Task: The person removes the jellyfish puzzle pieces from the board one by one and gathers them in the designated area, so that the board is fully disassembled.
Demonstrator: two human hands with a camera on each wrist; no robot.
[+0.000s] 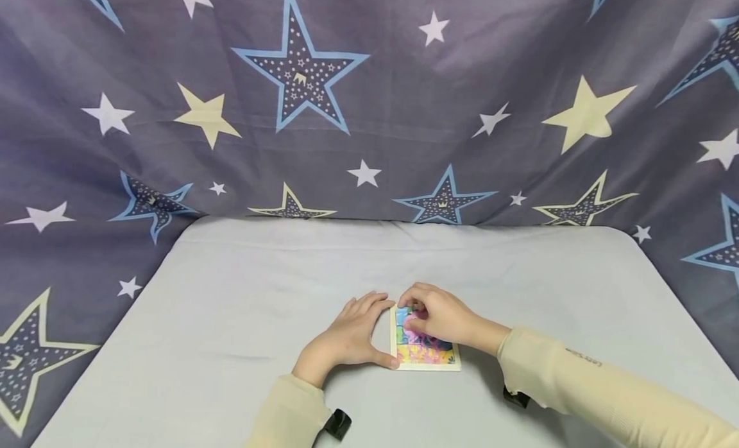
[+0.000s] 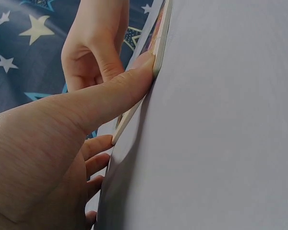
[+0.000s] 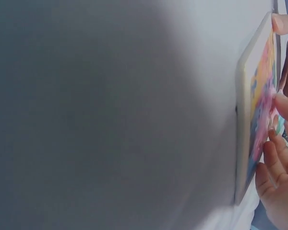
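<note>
2 hands (image 1: 350, 339), 1 pic bd (image 1: 426, 354), 2 slvs (image 1: 603, 384)

upper half: backdrop (image 1: 392, 101) purple-grey, white/yellow/blue-outlined star print (some stars dotted inside). lower half: tabletop (image 1: 173, 339) pale grey. lower centre: board (image 1: 424, 353) cream-edged, pink/blue/yellow picture.

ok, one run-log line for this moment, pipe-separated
left hand: thumb and index at left edge of picture board | right hand: bent fingers on its face, pinch unclear | support: pale surface
</note>
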